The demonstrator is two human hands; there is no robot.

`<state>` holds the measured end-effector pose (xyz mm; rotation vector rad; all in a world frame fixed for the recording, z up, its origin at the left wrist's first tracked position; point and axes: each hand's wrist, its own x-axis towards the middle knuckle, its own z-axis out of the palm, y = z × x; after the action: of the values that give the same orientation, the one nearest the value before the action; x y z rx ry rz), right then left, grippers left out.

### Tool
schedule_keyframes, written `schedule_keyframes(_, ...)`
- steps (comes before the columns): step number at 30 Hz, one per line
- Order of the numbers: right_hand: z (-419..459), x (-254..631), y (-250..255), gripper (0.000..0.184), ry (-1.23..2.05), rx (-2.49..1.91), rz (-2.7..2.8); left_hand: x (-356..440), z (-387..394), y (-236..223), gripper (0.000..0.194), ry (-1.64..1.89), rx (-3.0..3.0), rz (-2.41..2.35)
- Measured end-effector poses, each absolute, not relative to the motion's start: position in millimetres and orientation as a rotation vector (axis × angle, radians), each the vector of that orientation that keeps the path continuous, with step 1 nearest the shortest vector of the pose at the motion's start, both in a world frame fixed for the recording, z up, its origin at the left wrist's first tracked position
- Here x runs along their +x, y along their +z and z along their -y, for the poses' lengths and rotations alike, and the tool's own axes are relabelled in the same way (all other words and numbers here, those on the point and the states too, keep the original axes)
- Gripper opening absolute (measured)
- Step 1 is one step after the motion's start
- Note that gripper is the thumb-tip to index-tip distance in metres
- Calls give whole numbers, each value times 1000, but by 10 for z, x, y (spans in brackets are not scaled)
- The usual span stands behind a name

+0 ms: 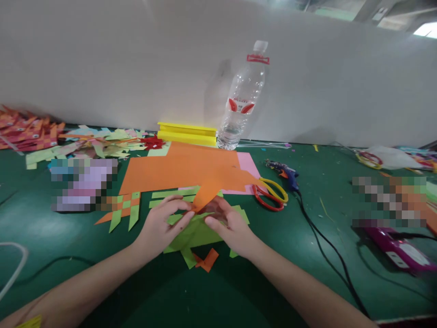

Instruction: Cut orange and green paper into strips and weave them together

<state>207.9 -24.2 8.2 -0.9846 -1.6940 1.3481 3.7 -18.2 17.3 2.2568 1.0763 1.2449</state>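
Between my two hands is a piece of orange paper (207,193), pinched at its lower end by my left hand (167,223). My right hand (234,228) curls around the other side of it, thumb and fingers bent; its fingertips are partly hidden behind the paper. Green paper (198,233) lies on the table under both hands, with green strips (175,193) just beyond. Close to my wrists rests a small folded orange scrap (207,260). Left of my left hand lies a woven green and orange paper piece (125,207).
Large orange sheets (153,171) lie ahead, with red-and-yellow-handled scissors (269,195) at their right. A glue gun (285,173) trails a black cord. A water bottle (244,98) stands by the wall beside a yellow folded piece (186,134). A purple power strip (398,248) sits right.
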Motion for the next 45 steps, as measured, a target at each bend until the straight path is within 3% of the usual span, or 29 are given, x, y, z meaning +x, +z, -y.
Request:
schedule_keyframes(10, 44, 1879, 112, 37, 1764, -720, 966, 124, 128, 197, 12, 1275, 2336, -1082)
schedule_keyframes(17, -187, 1808, 134, 38, 1709, -667, 980, 170, -12, 207, 16, 1171, 2272, -1339)
schedule_keyframes(22, -268, 1836, 48, 42, 1630, -781, 965, 167, -37, 132, 12, 1198, 2286, -1319)
schedule_keyframes(27, -303, 1901, 10, 45, 1611, -797, 931, 136, -50, 55, 20, 1241, 2189, -1265)
schedule_keyframes(40, -321, 1968, -111, 39, 1576, -897, 1037, 109, -88, 8, 35, 1012, 2027, -1281)
schedule_keyframes(45, -330, 1991, -128, 33, 1533, -935, 1048, 107, -98, 1, 30, 1014, 2063, -1276)
